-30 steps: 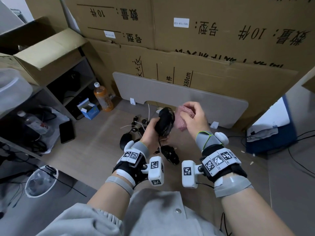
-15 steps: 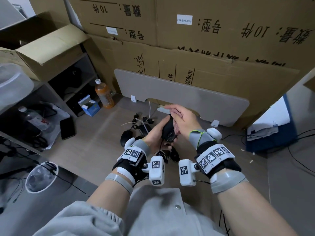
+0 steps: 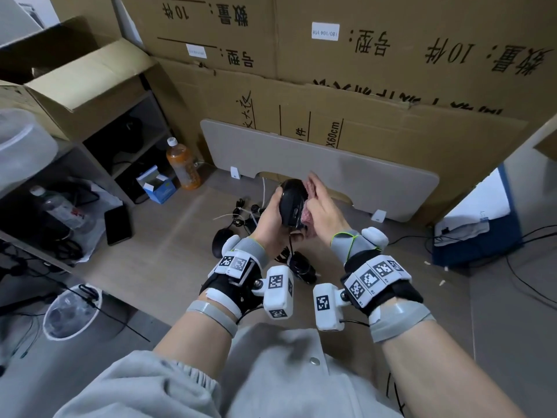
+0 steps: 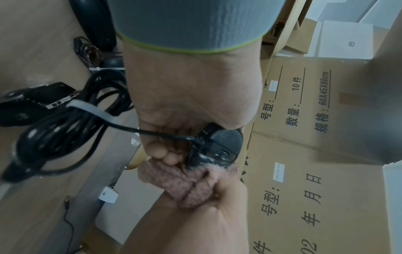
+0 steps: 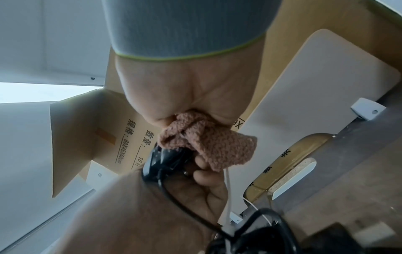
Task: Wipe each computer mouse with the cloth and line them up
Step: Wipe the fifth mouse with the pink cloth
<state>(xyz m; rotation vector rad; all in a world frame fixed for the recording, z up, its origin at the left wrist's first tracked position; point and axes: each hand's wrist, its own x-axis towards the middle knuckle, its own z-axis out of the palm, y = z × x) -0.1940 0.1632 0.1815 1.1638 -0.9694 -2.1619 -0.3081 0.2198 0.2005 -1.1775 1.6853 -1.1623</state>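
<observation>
My left hand (image 3: 275,212) grips a black wired mouse (image 3: 291,203) and holds it up above the floor, its cord hanging down. My right hand (image 3: 322,203) holds a bunched pink cloth (image 3: 307,214) and presses it against the mouse's right side. In the left wrist view the cloth (image 4: 185,182) covers the far end of the mouse (image 4: 219,146). In the right wrist view the cloth (image 5: 206,144) sits over the mouse (image 5: 165,161). Two more black mice lie on the floor below, one (image 3: 221,242) to the left and one (image 3: 301,267) with a coiled cord.
A grey board (image 3: 361,167) leans on stacked cartons behind. An orange drink bottle (image 3: 182,164), a blue box (image 3: 158,185) and a phone (image 3: 117,224) lie by the left shelf. A clear tub (image 3: 70,312) sits at near left, a blue case (image 3: 476,236) at right.
The right hand brought the cloth from the top of the mouse down over it, then back up along its right side. The left hand kept hold of the mouse.
</observation>
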